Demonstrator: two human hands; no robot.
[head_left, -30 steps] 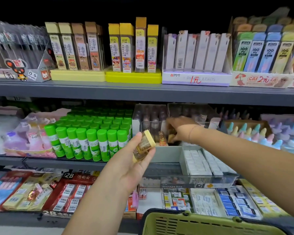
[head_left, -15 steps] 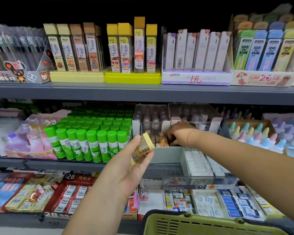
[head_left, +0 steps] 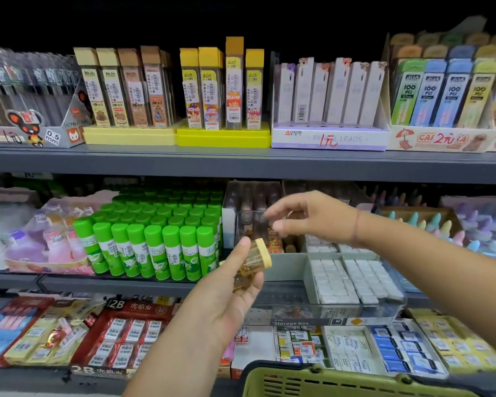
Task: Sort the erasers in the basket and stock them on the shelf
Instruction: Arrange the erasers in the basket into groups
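Left hand [head_left: 229,296] grasping a small amber clear-plastic eraser case with pale yellow cap [head_left: 254,262], right hand [head_left: 312,217] holding nothing, fingers loose above the transparent plastic storage box [head_left: 370,310], olive-green plastic basket [head_left: 312,382] below

The left hand [head_left: 230,296] grips an amber eraser [head_left: 253,262] with a yellow cap. The right hand [head_left: 312,217] hovers, loosely spread, above the clear storage box [head_left: 298,310] at the front edge of the middle shelf [head_left: 112,282].
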